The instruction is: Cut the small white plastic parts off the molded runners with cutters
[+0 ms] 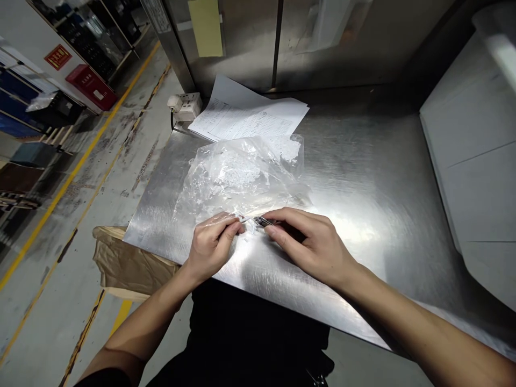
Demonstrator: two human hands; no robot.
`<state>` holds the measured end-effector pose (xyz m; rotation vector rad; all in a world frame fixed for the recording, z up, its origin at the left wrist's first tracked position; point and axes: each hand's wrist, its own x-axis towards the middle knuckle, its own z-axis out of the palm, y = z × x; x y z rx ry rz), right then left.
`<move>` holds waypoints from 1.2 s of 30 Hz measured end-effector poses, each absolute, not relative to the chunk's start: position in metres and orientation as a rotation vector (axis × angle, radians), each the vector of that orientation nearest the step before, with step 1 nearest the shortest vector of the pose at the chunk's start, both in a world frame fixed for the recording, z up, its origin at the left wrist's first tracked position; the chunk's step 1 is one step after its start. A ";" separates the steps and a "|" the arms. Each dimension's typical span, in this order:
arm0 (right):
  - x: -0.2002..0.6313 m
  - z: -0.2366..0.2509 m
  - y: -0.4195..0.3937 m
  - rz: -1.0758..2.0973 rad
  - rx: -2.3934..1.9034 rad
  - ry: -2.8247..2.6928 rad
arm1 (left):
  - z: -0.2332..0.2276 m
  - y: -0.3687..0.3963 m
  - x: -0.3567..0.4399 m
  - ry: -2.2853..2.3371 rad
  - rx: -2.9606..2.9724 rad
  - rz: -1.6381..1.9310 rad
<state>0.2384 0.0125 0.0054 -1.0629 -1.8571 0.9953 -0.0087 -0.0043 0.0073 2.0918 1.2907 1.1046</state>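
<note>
Far left, beyond the table edge: a red wall box (92,86) and yellow floor lines (72,174). A brown paper bag (124,263) sits just below the near-left corner of the stainless steel table (363,177). A white power strip (185,106) lies at the table's back-left corner, just beside printed sheets (250,115).

A clear plastic bag (242,177) holding small pale parts lies flat on the table, its far edge overlapping the sheets.

The left hand (212,244) is pinched, thumb and forefinger gripping the bag's near edge. The right hand (310,244) is closed in a pinch on a small dark metal tool (264,221), apparently tweezers, its tip meeting the left fingertips at the bag's near edge.

Far right: a white cabinet (471,161) stands on the table.
</note>
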 end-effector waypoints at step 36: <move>0.237 0.010 0.012 1.132 -1.081 -1.768 | 0.003 -0.005 -0.009 1.338 1.993 1.112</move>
